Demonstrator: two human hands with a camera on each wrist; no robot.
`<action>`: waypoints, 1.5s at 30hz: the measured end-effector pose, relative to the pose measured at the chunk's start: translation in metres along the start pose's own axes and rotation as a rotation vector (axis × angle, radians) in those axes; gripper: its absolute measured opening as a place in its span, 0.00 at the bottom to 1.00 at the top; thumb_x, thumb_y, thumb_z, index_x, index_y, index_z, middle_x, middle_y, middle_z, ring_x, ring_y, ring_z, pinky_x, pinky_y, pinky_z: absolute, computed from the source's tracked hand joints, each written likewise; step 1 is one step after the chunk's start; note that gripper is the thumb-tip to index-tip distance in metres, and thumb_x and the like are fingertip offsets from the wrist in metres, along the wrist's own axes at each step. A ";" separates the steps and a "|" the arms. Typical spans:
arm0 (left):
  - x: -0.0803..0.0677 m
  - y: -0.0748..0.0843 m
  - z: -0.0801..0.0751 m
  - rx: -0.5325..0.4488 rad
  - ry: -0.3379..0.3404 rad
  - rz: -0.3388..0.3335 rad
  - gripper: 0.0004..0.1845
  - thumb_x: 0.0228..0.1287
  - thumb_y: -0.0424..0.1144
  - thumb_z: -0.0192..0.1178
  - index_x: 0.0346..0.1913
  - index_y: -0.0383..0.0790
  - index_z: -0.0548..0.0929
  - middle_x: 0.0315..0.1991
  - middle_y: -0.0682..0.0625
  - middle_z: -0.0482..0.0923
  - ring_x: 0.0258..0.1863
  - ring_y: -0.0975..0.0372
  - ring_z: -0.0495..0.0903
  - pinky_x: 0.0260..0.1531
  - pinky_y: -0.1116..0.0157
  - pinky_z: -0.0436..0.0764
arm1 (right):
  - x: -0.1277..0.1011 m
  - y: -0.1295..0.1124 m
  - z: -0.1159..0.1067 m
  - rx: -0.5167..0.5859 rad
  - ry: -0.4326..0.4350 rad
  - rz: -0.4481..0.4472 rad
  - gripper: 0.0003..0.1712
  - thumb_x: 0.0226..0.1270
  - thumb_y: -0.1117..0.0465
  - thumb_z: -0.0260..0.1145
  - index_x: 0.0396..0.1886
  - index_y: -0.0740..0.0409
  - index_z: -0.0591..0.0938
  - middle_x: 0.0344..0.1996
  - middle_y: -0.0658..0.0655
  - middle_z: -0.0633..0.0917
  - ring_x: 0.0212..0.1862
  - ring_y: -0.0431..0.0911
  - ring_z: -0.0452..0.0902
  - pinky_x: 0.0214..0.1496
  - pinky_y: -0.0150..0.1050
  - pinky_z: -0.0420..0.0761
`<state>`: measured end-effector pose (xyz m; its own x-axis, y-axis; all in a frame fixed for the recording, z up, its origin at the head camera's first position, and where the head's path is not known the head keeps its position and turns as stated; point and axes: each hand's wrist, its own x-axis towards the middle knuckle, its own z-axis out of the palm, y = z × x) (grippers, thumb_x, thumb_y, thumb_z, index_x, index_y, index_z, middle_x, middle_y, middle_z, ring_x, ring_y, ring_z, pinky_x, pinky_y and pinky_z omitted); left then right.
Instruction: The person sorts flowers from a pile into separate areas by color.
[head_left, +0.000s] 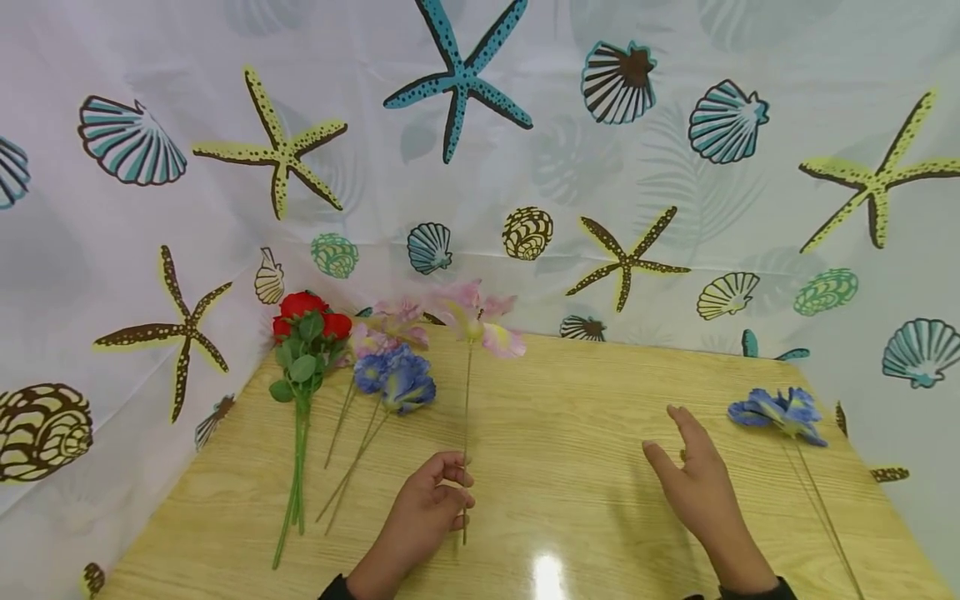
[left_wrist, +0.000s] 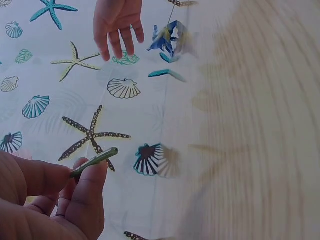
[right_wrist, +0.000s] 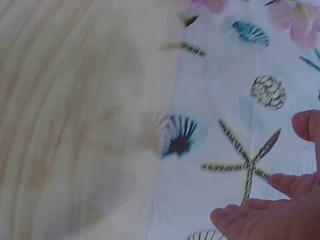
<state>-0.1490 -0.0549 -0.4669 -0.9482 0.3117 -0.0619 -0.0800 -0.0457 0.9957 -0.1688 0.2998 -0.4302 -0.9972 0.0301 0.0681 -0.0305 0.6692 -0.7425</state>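
A pink artificial flower (head_left: 480,321) stands out above the table, its thin green stem pinched low down between the thumb and fingers of my left hand (head_left: 427,508). In the left wrist view the cut end of that stem (left_wrist: 97,161) pokes out past the fingertips. My right hand (head_left: 697,487) hovers over the table's right half with its thumb and fingers spread apart, holding nothing. To its right lies a blue flower (head_left: 783,412) with a long stem toward the near edge. The right wrist view shows the right fingers (right_wrist: 250,217) extended and the palm bare.
Red roses (head_left: 303,325) with green leaves lie at the table's left. Beside them are blue flowers (head_left: 397,379) and more pink flowers (head_left: 382,333), stems pointing toward me. A white curtain (head_left: 525,167) printed with starfish and shells borders the wooden table (head_left: 570,433).
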 end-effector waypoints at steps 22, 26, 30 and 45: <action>-0.010 -0.005 0.071 0.010 -0.269 0.003 0.17 0.69 0.23 0.50 0.58 0.32 0.75 0.42 0.48 0.75 0.37 0.60 0.81 0.36 0.68 0.81 | -0.032 -0.087 0.081 0.553 0.077 -0.043 0.14 0.73 0.68 0.61 0.56 0.60 0.77 0.42 0.62 0.78 0.40 0.48 0.81 0.41 0.38 0.84; -0.009 -0.007 0.073 0.009 -0.270 0.009 0.17 0.69 0.24 0.50 0.59 0.32 0.75 0.42 0.49 0.75 0.38 0.61 0.81 0.36 0.69 0.81 | -0.033 -0.086 0.079 0.540 0.062 -0.024 0.15 0.74 0.68 0.60 0.57 0.60 0.76 0.42 0.61 0.78 0.40 0.48 0.80 0.41 0.37 0.84; -0.008 -0.011 0.071 0.074 -0.285 0.016 0.20 0.72 0.32 0.54 0.65 0.33 0.72 0.47 0.47 0.78 0.44 0.60 0.82 0.43 0.66 0.82 | -0.033 -0.083 0.076 0.529 0.059 -0.006 0.15 0.74 0.67 0.60 0.58 0.59 0.76 0.44 0.60 0.78 0.41 0.47 0.80 0.41 0.37 0.84; -0.002 0.002 -0.024 0.687 0.030 0.176 0.40 0.73 0.57 0.55 0.79 0.42 0.55 0.78 0.39 0.48 0.76 0.43 0.47 0.65 0.36 0.56 | -0.027 -0.021 0.031 0.370 0.198 0.142 0.19 0.77 0.61 0.58 0.63 0.62 0.73 0.47 0.61 0.76 0.41 0.44 0.81 0.39 0.35 0.84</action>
<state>-0.1544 -0.0787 -0.4660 -0.9382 0.3276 0.1118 0.2775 0.5190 0.8085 -0.1432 0.2623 -0.4371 -0.9622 0.2683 0.0474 0.0480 0.3382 -0.9398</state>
